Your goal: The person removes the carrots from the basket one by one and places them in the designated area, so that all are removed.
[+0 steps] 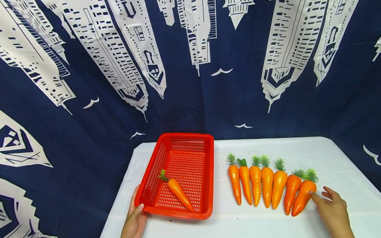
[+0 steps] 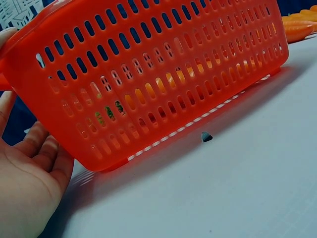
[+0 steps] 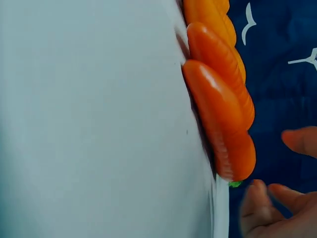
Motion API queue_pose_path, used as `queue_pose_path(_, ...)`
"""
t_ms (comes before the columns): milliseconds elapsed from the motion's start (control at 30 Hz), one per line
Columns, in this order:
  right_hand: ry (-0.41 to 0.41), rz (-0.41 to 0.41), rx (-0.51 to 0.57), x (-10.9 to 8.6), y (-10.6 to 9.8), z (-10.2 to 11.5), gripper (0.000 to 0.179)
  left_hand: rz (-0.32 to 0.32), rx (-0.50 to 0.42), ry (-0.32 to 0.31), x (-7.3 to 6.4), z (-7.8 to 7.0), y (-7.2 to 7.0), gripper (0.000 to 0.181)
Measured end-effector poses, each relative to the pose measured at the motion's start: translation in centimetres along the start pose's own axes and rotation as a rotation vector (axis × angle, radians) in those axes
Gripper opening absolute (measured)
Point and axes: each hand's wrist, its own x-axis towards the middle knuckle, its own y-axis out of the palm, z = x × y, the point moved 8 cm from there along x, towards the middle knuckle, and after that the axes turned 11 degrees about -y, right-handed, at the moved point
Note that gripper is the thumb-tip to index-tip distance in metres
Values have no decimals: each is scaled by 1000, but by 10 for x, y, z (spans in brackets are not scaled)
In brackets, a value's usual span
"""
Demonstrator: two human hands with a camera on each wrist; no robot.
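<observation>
A red plastic basket with slotted walls stands at the left of the white table. One orange carrot with a green tuft lies slanted inside it. My left hand grips the basket's near left corner, thumb over the rim and fingers against the outside. To the right, several carrots lie side by side in a row, green tops pointing away from me. Beside the rightmost carrot is my right hand, thumb close to it and fingers spread apart. In the right wrist view, nothing is between these fingers.
A white cloth covers the table. Behind it hangs a dark blue curtain printed with white buildings and birds. A small dark speck lies on the cloth in front of the basket.
</observation>
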Motion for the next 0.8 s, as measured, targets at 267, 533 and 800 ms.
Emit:
queue_pose_path(267, -105, -161, 152, -8, -10, 19, 66, -2, -7, 2, -1, -1, 1, 75)
queue_pose_path(533, -79, -138, 220, -18, 1, 38, 60, -21, 1, -4, -1, 0, 1, 73)
queue_pose_path(800, -134, -44, 203, -24, 22, 55, 63, 9, 1, 23, -2, -3, 3, 71)
